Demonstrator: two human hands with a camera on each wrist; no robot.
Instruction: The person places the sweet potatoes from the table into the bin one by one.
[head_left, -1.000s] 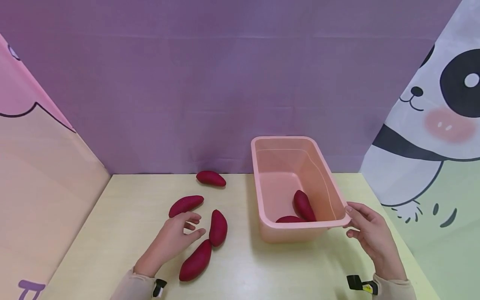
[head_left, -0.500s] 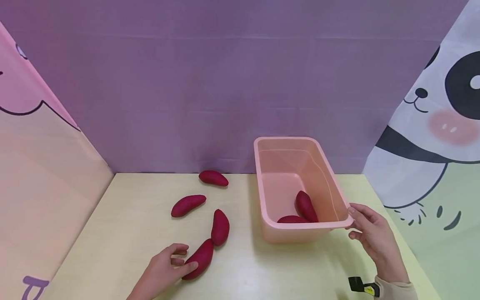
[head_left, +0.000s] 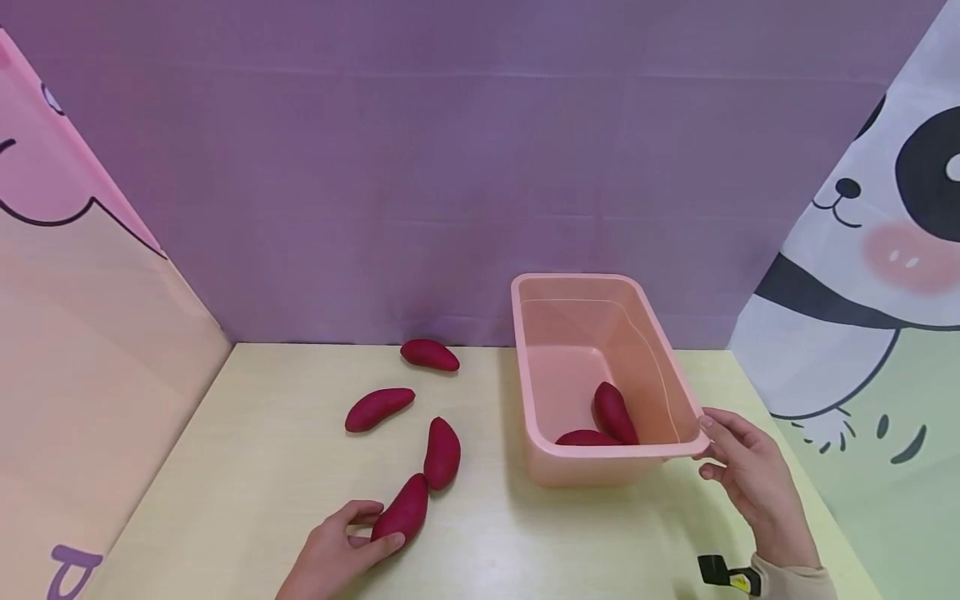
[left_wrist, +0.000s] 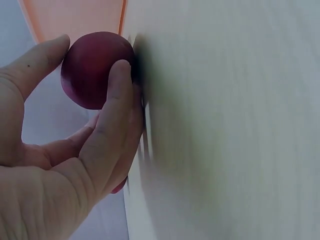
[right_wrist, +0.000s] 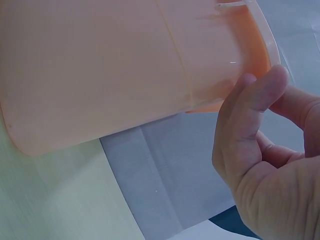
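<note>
My left hand (head_left: 335, 546) pinches the near end of a dark red sweet potato (head_left: 405, 510) lying at the front of the table. In the left wrist view, thumb and fingers sit on opposite sides of that sweet potato (left_wrist: 95, 70). Its far tip meets a second sweet potato (head_left: 442, 454). At the right, my right hand (head_left: 753, 475) grips the near right corner of a pink plastic bin (head_left: 585, 467) by its rim. The right wrist view has the fingers curled at the bin's rim (right_wrist: 267, 37). Two sweet potatoes (head_left: 613, 412) lie inside the bin, one partly hidden by the near wall.
Two more sweet potatoes lie farther back: one (head_left: 379, 409) left of centre, the other (head_left: 430, 355) near the table's back edge. A purple cloth (head_left: 375, 183) hangs behind the pale table (head_left: 247, 450). Printed panels stand at both sides, a panda (head_left: 885, 242) on the right one.
My left hand has moved from above the middle sweet potatoes toward the front and taken hold of the nearest one. The right hand keeps its grip on the bin. The head view has shifted slightly.
</note>
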